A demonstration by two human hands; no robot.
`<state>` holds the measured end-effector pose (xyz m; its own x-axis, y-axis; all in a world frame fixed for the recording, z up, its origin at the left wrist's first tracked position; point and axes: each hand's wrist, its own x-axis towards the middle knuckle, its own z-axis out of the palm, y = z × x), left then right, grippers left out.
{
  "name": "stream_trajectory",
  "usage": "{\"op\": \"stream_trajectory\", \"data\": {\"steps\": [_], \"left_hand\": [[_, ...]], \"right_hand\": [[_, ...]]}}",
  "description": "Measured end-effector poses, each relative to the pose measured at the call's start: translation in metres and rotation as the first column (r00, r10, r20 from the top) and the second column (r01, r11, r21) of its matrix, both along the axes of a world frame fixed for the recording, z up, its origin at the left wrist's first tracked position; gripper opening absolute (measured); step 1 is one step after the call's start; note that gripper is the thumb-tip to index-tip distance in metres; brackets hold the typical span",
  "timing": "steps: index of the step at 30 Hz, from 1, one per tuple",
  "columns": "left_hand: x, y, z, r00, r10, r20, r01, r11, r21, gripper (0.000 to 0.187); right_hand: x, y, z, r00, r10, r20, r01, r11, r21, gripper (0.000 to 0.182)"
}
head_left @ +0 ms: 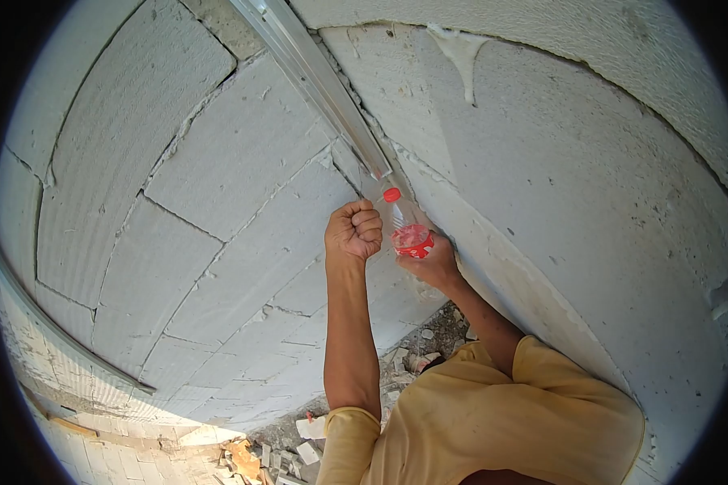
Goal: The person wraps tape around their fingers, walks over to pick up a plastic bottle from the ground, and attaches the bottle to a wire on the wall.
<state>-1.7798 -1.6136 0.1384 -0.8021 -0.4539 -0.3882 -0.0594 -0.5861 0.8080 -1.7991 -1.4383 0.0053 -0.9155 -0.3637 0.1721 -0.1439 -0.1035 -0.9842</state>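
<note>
Near the wall corner, my right hand [435, 263] is wrapped round a clear plastic bottle [404, 217] with a red cap and a red label. The bottle is roughly upright, its cap just below the lower end of a metal channel [332, 101]. Left of the bottle, my left hand [355, 229] is closed in a fist, its fingers curled in. A thin, faint line rises from this fist toward the channel's end; what the fingers grip is too small to tell.
Pale block walls [243, 186] with open joints meet at the corner. Hardened foam [463, 56] hangs from a joint at the upper right. Rubble [299, 453] lies on the ground below. A dark curved strip [65, 339] runs along the left side.
</note>
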Motion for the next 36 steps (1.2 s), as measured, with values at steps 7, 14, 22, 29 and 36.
{"op": "stream_trajectory", "data": {"steps": [7, 14, 22, 29, 36], "left_hand": [[-0.001, 0.032, -0.022, 0.915, 0.268, -0.303, -0.404, 0.588, -0.701, 0.016], [-0.003, 0.017, -0.030, 0.934, 0.234, -0.268, -0.333, 0.304, -0.893, 0.016], [-0.002, 0.014, -0.024, 0.947, 0.245, -0.207, -0.278, 0.305, -0.911, 0.012], [0.012, 0.024, -0.019, 0.936, 0.129, -0.326, -0.307, -0.149, -0.940, 0.009], [0.018, 0.012, -0.024, 0.908, -0.002, -0.419, -0.398, -0.322, -0.859, 0.011]], "right_hand": [[0.001, 0.001, 0.001, 0.999, -0.044, -0.011, 0.044, 0.998, 0.044, 0.048], [0.004, 0.002, 0.010, 0.998, -0.056, -0.041, 0.058, 0.997, 0.045, 0.050], [0.010, 0.001, 0.020, 0.997, -0.040, -0.063, 0.041, 0.999, 0.027, 0.050], [0.010, 0.002, 0.028, 0.994, -0.060, -0.088, 0.059, 0.998, -0.014, 0.047], [0.007, 0.005, 0.026, 0.995, -0.052, -0.084, 0.055, 0.998, 0.038, 0.052]]}}
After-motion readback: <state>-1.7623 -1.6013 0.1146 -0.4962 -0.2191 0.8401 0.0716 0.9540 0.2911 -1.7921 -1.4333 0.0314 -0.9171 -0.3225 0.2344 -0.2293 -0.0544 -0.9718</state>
